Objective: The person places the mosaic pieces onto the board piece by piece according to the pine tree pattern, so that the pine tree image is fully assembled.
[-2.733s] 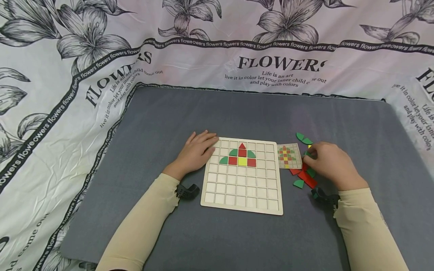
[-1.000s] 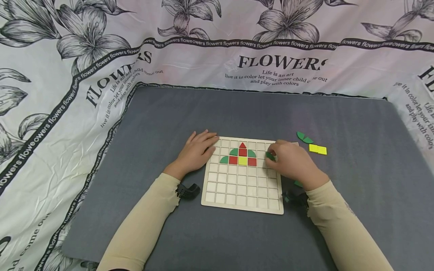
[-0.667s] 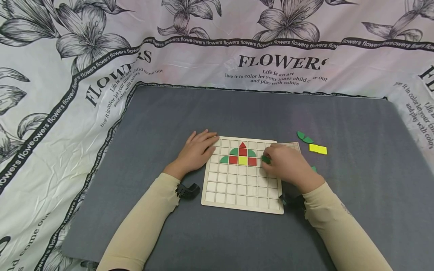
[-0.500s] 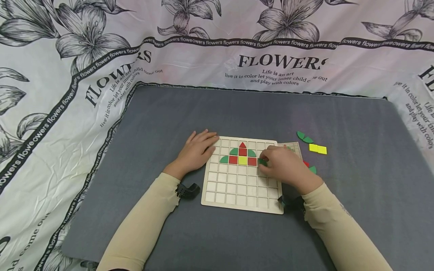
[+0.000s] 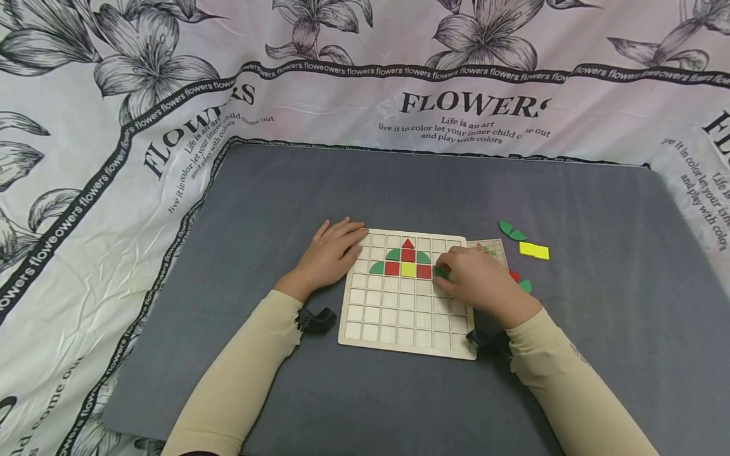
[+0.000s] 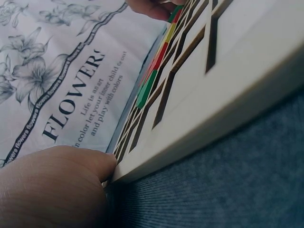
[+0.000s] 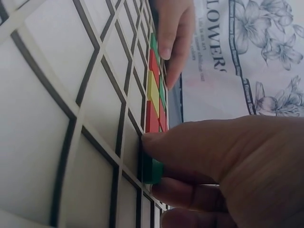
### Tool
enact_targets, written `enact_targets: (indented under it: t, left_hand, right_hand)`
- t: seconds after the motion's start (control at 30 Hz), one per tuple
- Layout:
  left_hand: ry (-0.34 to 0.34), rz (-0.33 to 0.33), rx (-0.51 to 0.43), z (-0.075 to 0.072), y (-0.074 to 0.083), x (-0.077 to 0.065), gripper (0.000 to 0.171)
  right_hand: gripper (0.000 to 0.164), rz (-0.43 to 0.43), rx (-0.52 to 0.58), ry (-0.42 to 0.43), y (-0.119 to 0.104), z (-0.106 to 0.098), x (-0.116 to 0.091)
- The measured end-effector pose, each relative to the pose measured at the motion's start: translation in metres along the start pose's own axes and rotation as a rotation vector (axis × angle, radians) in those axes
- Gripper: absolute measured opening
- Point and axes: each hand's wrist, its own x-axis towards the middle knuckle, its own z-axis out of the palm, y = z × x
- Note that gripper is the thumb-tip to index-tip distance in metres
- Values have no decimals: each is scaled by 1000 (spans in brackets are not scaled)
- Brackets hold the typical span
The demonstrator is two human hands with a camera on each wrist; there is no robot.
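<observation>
A pale wooden grid board (image 5: 382, 313) lies on the grey table. Set into its upper cells are a red triangle (image 5: 407, 244), several red squares, a yellow square (image 5: 408, 270) and green quarter-round tiles. My right hand (image 5: 479, 278) pinches another green tile (image 7: 154, 171) between thumb and fingers, at the cell just right of the row's last red square (image 5: 424, 272). In the right wrist view this tile sits upright against the grid lines, partly covered by the fingers. My left hand (image 5: 327, 256) rests with extended fingers at the board's upper left corner.
A small printed pattern card (image 5: 496, 248) sticks out from the board's right side, partly behind my right hand. Beyond it lie two green tiles (image 5: 512, 230), two yellow squares (image 5: 534, 251), a red piece (image 5: 515, 276) and another green tile (image 5: 525, 286). Flower-printed cloth (image 5: 342, 114) surrounds the table.
My right hand has come left from the loose pieces with a green tile, over the board and down to the cell beside the red square. My left hand has stayed put.
</observation>
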Motion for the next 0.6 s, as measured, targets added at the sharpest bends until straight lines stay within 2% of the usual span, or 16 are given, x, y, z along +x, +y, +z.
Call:
enact_targets:
  t: [0.6]
  left_hand:
    - [-3,1,0,0,0,1,48]
  right_hand:
    - [18,8,25,12,2,1,0]
